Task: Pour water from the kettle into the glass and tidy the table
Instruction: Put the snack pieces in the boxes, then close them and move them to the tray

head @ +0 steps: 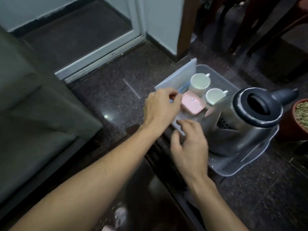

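A steel kettle (240, 129) with a dark rim and handle stands in a clear plastic tray (250, 164) on the dark stone table. Behind it in the tray are two white cups (200, 82) (214, 97) and a pink box (242, 105). My left hand (161, 107) is at the tray's left wall, fingertips pinched on a thin blue-and-white packet (183, 88) lying along that wall. My right hand (190, 144) hovers over the tray's near-left corner with fingers loosely spread, holding nothing. No glass shows in view.
A terracotta plant pot (298, 119) stands right of the kettle, close to the tray. A grey sofa (33, 105) fills the left side. Dark wooden chair legs (233, 22) stand beyond the table, by a door sill (103, 59).
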The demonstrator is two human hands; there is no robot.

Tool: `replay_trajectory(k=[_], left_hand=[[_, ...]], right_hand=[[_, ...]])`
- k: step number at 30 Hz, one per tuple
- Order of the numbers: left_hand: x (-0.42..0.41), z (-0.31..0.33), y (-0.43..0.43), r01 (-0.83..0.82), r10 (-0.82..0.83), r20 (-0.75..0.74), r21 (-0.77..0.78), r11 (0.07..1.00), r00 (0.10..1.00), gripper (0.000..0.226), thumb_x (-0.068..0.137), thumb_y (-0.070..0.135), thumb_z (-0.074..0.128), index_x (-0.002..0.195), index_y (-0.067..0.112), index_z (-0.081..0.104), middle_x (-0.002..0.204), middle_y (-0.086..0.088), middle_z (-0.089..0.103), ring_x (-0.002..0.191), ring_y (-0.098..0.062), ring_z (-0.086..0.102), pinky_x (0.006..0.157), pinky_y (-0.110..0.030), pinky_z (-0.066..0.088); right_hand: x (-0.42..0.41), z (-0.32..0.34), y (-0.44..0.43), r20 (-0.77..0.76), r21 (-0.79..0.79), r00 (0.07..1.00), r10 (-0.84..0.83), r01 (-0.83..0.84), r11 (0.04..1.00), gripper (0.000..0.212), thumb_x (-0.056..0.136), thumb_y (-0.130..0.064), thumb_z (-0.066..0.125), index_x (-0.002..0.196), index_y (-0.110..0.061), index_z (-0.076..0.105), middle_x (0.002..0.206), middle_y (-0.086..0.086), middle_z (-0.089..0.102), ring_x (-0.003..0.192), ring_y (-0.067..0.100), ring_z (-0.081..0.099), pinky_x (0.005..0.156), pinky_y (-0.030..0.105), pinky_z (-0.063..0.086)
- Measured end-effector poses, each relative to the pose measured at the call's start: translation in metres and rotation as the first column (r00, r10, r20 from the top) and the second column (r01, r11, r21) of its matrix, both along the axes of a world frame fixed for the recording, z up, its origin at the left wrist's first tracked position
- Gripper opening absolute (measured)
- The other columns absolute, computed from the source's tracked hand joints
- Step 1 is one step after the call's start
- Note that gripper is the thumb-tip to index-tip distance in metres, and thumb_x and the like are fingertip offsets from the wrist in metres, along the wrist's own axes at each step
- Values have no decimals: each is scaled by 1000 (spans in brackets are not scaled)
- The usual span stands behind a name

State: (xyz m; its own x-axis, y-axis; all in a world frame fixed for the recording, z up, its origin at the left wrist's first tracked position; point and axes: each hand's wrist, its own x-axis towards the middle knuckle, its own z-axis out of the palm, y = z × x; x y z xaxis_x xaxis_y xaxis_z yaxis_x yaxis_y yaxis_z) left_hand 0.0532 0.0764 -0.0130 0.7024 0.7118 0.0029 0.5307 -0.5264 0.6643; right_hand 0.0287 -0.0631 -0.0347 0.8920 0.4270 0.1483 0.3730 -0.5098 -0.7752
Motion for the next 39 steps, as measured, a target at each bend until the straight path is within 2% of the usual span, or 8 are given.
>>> replay_trajectory(k=[4,9,14,19,27,30,34,39], left_hand=[[-112,-12,10,-199,200,12,-46,979,980,21,90,45,59,93,32,75,89,13,78,88,-10,72,79,-28,54],[-274,-62,8,-404,332,-353,-151,902,875,18,94,42,61,100,34,76,98,9,78,101,-18,72,84,-28,52],[-385,-90,-39,-432,258,-561,-202,879,787,17,93,47,57,98,40,73,93,17,75,97,-18,70,79,-29,50],[-423,-101,-81,-367,122,-566,-342,865,815,22,92,44,66,111,40,74,95,16,76,94,-11,70,85,-27,52],[-387,-95,-75,-355,194,-452,-302,885,870,19,92,37,68,109,38,77,90,14,78,85,-18,74,82,-32,56],[-314,-64,-51,-219,145,-303,-228,949,942,21,91,39,69,110,37,77,100,13,79,98,-14,73,83,-31,56],[-193,-9,-22,-82,68,-107,-137,987,992,23,90,43,69,111,40,77,106,9,79,105,-20,72,89,-35,57],[-73,38,7,82,-79,-129,14,997,988,24,89,49,63,108,45,76,110,3,78,111,-29,69,92,-37,54]], right_hand=[[-88,-14,-21,-103,-3,985,142,-143,990,24,84,-1,70,105,-13,76,101,0,68,89,-1,58,90,11,45],[-202,-48,-29,-482,-312,812,329,-510,802,32,89,-36,67,119,-26,69,115,-5,61,102,23,67,84,37,54],[-267,-68,-49,-553,-541,831,62,-415,731,42,89,-50,62,124,-26,61,126,-1,53,112,29,64,86,40,52],[-296,-80,-70,-661,-518,712,-235,-208,830,27,91,-35,69,114,-20,70,106,-3,74,99,24,71,89,35,55],[-283,-73,-57,-741,-298,573,-350,187,936,13,86,-17,76,97,-23,79,75,-12,78,66,4,74,81,34,62],[-235,-52,-47,-694,-72,643,-323,384,920,25,87,-12,77,109,-26,76,84,-13,79,78,5,76,85,41,63],[-157,-9,-24,-565,262,791,-234,441,859,39,93,-3,69,124,-26,71,109,-7,76,96,5,74,77,10,54],[-70,22,-3,-319,227,915,-248,328,917,37,97,-10,63,132,-14,69,129,2,66,105,10,67,86,14,52]])
